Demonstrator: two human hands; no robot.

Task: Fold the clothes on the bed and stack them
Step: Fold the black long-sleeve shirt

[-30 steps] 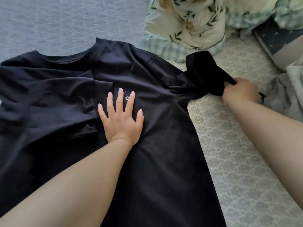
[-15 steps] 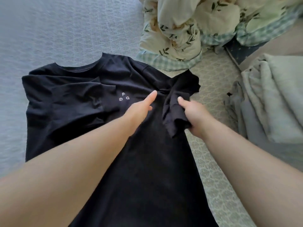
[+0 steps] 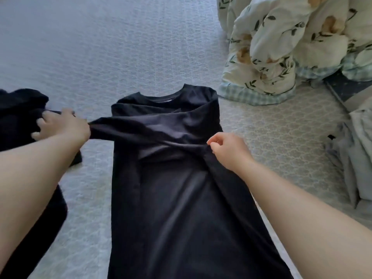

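On the bed [image 3: 124,47], the black T-shirt [image 3: 171,198] now lies narrowed, right sleeve newly folded inward; left hand [image 3: 64,125] grips dark cloth, right hand [image 3: 227,150] pinches its edge.

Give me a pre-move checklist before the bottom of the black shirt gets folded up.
1. Both sides of the black T-shirt folded in to a narrow strip: ok.
2. Folded sleeve area smooth: not ok, creases and a twist cross the chest by the right hand.
3. Left hand free: not ok, its grip is on dark fabric at the left edge; whether that belongs to the shirt or to the other dark garment cannot be told.
4. Right hand free: cannot tell, its curled fingers sit at the shirt's right edge.
5. Hem lying flat: cannot tell, it runs out of view.
6. Bedspread beyond the collar has room: ok.
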